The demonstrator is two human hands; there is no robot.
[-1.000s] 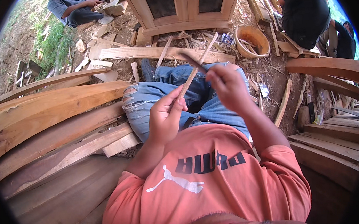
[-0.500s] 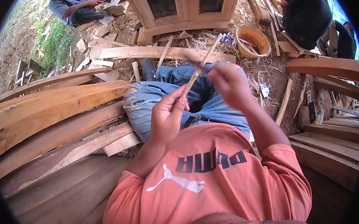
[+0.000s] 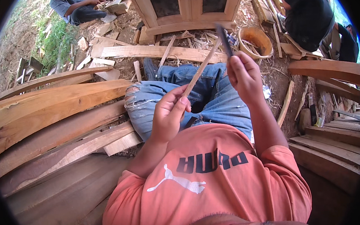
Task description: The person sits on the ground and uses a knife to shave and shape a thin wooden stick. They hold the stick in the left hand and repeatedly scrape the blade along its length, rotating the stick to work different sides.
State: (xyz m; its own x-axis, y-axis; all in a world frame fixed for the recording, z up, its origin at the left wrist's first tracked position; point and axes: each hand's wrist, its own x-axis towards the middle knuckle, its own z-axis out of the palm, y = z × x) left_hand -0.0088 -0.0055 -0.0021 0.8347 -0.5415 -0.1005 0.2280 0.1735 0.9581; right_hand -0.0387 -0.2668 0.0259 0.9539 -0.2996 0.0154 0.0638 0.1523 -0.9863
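Between the thumb and fingers of my left hand (image 3: 169,113) is the lower end of a thin wooden stick (image 3: 203,67). The stick slants up and to the right over my knees. My right hand (image 3: 243,75) is closed round the handle of a dark-bladed knife (image 3: 225,39), its handle hidden in my fingers. The blade points up and slightly left, close to the stick's far end; whether the two touch I cannot tell.
Long curved boards (image 3: 51,104) lie stacked at my left, and more planks (image 3: 334,142) at my right. Ahead stand a wooden panelled frame (image 3: 190,17) and a round yellowish bucket (image 3: 245,31). Shavings and offcuts litter the ground. One person (image 3: 77,9) sits far left, another (image 3: 310,18) far right.
My right hand has moved up and to the right, and the knife has swung from lying across the stick to pointing upward. My left hand and the stick have hardly moved.
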